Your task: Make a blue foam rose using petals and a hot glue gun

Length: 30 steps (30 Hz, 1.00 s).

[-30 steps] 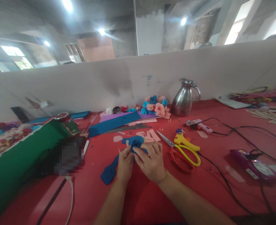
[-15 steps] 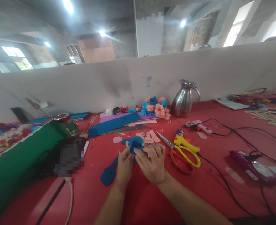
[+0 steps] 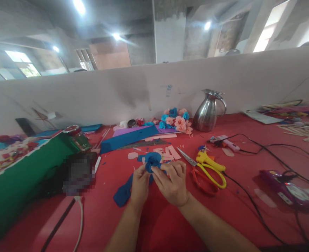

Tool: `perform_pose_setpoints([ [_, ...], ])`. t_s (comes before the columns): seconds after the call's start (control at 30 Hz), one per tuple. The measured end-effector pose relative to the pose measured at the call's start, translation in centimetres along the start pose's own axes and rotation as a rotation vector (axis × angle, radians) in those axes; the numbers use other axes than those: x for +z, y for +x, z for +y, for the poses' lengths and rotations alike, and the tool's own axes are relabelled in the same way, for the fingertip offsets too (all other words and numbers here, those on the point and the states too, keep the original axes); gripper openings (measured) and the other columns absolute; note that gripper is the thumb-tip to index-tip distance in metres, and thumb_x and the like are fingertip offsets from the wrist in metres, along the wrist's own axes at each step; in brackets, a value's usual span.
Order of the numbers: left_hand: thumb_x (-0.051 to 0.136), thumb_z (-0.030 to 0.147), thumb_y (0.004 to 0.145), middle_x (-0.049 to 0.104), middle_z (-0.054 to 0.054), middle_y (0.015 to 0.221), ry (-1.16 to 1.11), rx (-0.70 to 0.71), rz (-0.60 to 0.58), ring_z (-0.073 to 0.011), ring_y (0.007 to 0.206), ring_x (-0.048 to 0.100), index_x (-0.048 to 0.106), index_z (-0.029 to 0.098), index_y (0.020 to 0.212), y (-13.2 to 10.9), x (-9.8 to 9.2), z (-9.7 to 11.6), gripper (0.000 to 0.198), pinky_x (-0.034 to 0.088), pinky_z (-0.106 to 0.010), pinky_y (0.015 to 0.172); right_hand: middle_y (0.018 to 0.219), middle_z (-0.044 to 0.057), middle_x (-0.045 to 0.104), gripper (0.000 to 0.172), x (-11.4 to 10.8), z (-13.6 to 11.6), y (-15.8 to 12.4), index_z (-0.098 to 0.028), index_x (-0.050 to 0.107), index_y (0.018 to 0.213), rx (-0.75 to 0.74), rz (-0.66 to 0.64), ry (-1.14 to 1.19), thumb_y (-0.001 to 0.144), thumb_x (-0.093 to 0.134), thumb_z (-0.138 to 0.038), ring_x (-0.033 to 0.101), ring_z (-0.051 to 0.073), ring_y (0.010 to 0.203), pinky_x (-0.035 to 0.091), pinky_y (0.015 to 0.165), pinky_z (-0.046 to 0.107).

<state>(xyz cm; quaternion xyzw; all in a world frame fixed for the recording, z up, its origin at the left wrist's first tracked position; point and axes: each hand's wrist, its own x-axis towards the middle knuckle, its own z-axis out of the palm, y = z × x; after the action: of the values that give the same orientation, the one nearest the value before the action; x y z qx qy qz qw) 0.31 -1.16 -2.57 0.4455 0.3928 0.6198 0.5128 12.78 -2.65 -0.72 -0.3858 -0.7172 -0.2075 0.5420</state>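
Grey concrete hall beyond a pale partition (image 3: 96,99) and a red tabletop (image 3: 99,220).
The partition runs across the whole view behind the tabletop, with small blue writing (image 3: 168,90) near its middle; above it rise a column (image 3: 169,38), pale below and darker on top, a brownish panel (image 3: 110,54), bright windows at left (image 3: 19,56) and right (image 3: 271,26), and four glowing lamps (image 3: 116,36).

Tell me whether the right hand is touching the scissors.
Apart. The head view shows it: a narrow strip of red table separates the right hand from the scissors.
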Motion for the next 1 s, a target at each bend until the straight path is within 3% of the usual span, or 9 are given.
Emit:
perform_pose_setpoints([
  [0.2, 0.066, 0.022, 0.071, 0.068, 0.000, 0.068, 0.057, 0.004, -0.036, -0.0168, 0.070, 0.061, 0.073, 0.015, 0.084, 0.04, -0.12, 0.13, 0.016, 0.048, -0.029, 0.073, 0.081, 0.002, 0.064, 0.010, -0.27, 0.12, 0.23, -0.025, 0.067, 0.091, 0.001, -0.028, 0.026, 0.081, 0.066, -0.023, 0.052, 0.018, 0.081, 0.036, 0.081, 0.037],
  [0.53, 0.064, 0.022, 0.071, 0.069, -0.004, 0.081, 0.180, 0.082, -0.066, -0.0195, 0.081, 0.060, 0.073, 0.017, 0.079, 0.12, -0.25, -0.18, 0.014, 0.046, -0.029, 0.078, 0.078, 0.001, 0.064, 0.016, -0.61, -0.07, 0.51, -0.028, 0.070, 0.094, -0.020, 0.006, -0.018, 0.079, 0.071, -0.023, 0.051, 0.018, 0.079, 0.036, 0.080, 0.038],
  [0.67, 0.064, 0.022, 0.071, 0.065, -0.003, 0.073, 0.192, 0.079, -0.037, -0.0179, 0.075, 0.057, 0.072, 0.016, 0.074, 0.09, -0.32, -0.42, 0.011, 0.046, -0.027, 0.071, 0.078, 0.002, 0.063, 0.020, -0.52, -0.11, 0.27, -0.028, 0.070, 0.095, -0.050, 0.027, -0.036, 0.077, 0.072, -0.018, 0.049, 0.019, 0.080, 0.036, 0.081, 0.038],
  [0.9, 0.068, 0.026, 0.070, 0.065, -0.001, 0.068, 0.045, 0.016, -0.035, -0.0154, 0.067, 0.056, 0.073, 0.016, 0.076, -0.37, 0.22, 0.16, 0.012, 0.044, -0.025, 0.065, 0.087, 0.005, 0.060, 0.029, -0.60, -0.23, 0.11, -0.027, 0.067, 0.108, -0.079, -0.023, 0.082, 0.080, 0.068, -0.020, 0.050, 0.021, 0.084, 0.037, 0.079, 0.039],
  [1.0, 0.068, 0.028, 0.073, 0.070, -0.003, 0.073, -0.076, -0.033, -0.030, -0.0176, 0.073, 0.061, 0.074, 0.016, 0.082, -0.23, 0.34, 0.22, 0.016, 0.046, -0.027, 0.072, 0.092, 0.005, 0.058, 0.032, -0.72, 0.20, 0.27, -0.025, 0.064, 0.112, 0.041, -0.014, 0.190, 0.081, 0.062, -0.017, 0.051, 0.020, 0.086, 0.039, 0.078, 0.038],
])
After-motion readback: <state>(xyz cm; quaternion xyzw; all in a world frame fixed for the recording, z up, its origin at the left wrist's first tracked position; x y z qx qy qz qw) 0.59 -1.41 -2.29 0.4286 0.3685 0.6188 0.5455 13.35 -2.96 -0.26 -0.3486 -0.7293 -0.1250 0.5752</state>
